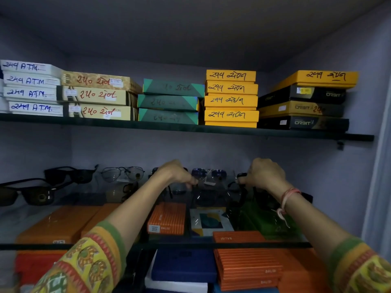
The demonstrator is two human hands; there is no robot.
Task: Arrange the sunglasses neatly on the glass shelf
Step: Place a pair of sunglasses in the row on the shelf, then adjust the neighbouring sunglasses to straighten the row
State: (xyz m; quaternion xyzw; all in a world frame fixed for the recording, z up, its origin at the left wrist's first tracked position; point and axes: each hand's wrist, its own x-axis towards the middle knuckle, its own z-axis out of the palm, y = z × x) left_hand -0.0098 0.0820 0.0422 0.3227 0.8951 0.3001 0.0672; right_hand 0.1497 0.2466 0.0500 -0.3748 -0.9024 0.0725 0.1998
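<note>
Both my hands reach over the glass shelf [190, 244] toward its back. My left hand [175, 172] and my right hand [264, 173] are closed on the two sides of a pair of blue-lensed sunglasses [208, 174] with a small tag hanging from it. Dark sunglasses [69, 175] and a second dark pair [27, 192] sit at the left of the shelf. Clear-lensed aviator glasses [122, 173] stand beside them. Another dark pair [241, 182] lies under my right hand, partly hidden.
An upper shelf [190, 129] carries stacks of white, beige, green, yellow and black boxes. Orange boxes [167, 218], a blue box [184, 265] and a patterned box [208, 222] show through and below the glass. The cabinet wall [359, 166] is close on the right.
</note>
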